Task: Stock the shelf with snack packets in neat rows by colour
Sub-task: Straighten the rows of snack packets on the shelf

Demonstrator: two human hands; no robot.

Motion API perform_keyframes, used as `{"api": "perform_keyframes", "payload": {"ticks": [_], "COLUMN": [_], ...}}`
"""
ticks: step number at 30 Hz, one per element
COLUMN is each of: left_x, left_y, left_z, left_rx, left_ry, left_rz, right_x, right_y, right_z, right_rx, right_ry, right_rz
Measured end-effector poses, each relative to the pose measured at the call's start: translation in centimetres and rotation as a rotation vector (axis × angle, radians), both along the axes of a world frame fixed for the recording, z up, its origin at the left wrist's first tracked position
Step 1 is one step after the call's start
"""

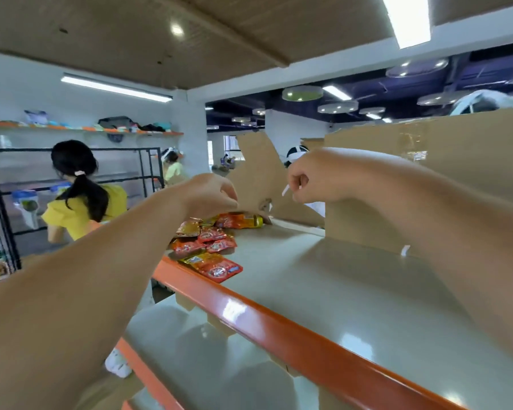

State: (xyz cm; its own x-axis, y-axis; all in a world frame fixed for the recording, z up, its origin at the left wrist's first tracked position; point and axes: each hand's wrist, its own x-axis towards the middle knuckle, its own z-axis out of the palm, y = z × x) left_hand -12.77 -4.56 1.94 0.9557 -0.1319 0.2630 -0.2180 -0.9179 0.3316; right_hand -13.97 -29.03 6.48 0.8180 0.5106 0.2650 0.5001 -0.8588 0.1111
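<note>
Packets (209,239), red and yellow mixed, lie heaped at the far left end of the shelf (279,316), just below the left hand (211,193); its fingers curl, gripping or not I cannot tell. The right hand (307,182), farther right, pinches a white strip (285,190).

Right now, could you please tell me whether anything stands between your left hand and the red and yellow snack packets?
Nothing visible does. The left hand hangs directly over the far end of the red and yellow foil snack packets; the brown cardboard panel stands behind them, not between.
</note>
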Motion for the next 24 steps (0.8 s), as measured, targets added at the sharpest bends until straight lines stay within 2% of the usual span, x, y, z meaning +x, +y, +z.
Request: {"api": "perform_keyframes", "payload": {"ticks": [6, 11, 13, 18, 24], "left_x": [7.5, 12.0, 13.1, 15.1, 17.8], "left_y": [5.4, 9.9, 10.4, 9.3, 5.7], "left_z": [-0.8, -0.8, -1.0, -1.3, -1.2], "left_rx": [0.303, 0.38, 0.382, 0.462, 0.442], "left_ry": [0.225, 0.412, 0.474, 0.391, 0.438], "left_rz": [0.076, 0.116, 0.06, -0.166, -0.403], "right_x": [5.8, 11.6, 14.1, 18.4, 17.7], "right_y": [6.1, 12.5, 15.0, 18.5, 16.7], "right_z": [-2.2, -4.1, -5.0, -8.7, -9.5], "right_rx": [-0.112, -0.219, -0.231, -0.091, -0.152], "right_ry": [0.079, 0.176, 0.21, 0.216, 0.313], "right_rz": [-0.119, -0.231, -0.277, -0.275, -0.275]}}
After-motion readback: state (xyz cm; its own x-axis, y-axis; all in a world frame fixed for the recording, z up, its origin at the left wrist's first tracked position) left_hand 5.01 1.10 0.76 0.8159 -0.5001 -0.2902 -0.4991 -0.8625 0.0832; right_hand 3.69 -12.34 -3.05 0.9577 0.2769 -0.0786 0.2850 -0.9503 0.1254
